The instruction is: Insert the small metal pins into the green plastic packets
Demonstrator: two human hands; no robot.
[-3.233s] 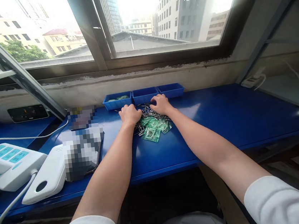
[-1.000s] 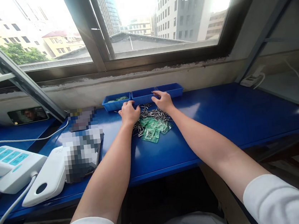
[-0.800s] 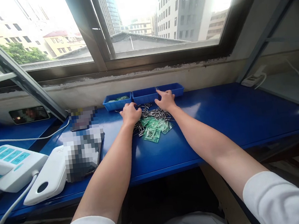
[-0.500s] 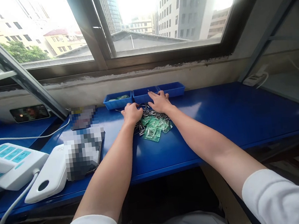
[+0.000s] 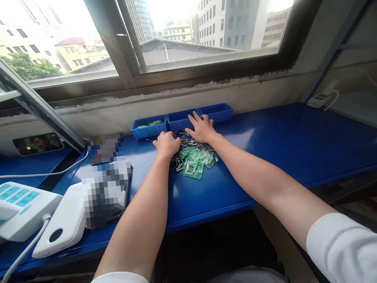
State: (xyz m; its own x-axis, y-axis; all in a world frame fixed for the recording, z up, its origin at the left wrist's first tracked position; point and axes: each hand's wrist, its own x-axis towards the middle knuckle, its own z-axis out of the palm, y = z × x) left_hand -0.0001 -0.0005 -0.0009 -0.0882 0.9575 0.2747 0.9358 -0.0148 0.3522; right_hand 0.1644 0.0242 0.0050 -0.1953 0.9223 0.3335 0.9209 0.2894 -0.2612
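A pile of small metal pins [image 5: 185, 139] lies on the blue table between my hands. Several green plastic bags [image 5: 192, 163] with pins inside rest on its near side. At the left edge of the pile is my left hand [image 5: 167, 144], its fingers curled down and closed; what they hold, if anything, is hidden. One thin pin juts out left of its fingertips. My right hand [image 5: 202, 128] is over the right side of the pile, fingers spread, tips at the front of the middle blue bin [image 5: 178, 123]. I see nothing held in it.
Beside the middle bin stand a left blue bin [image 5: 149, 130] containing green bags and a right blue bin [image 5: 222, 114]. Leftward on the table [image 5: 278, 149] are a white power bank [image 5: 60, 224], a power strip [image 5: 22, 208], cables and blurred items. A phone [image 5: 38, 144] leans at the wall.
The fingers of my right hand have spread and shifted slightly; a thin pin seen at their tips before no longer shows. My left hand stays almost where it was.
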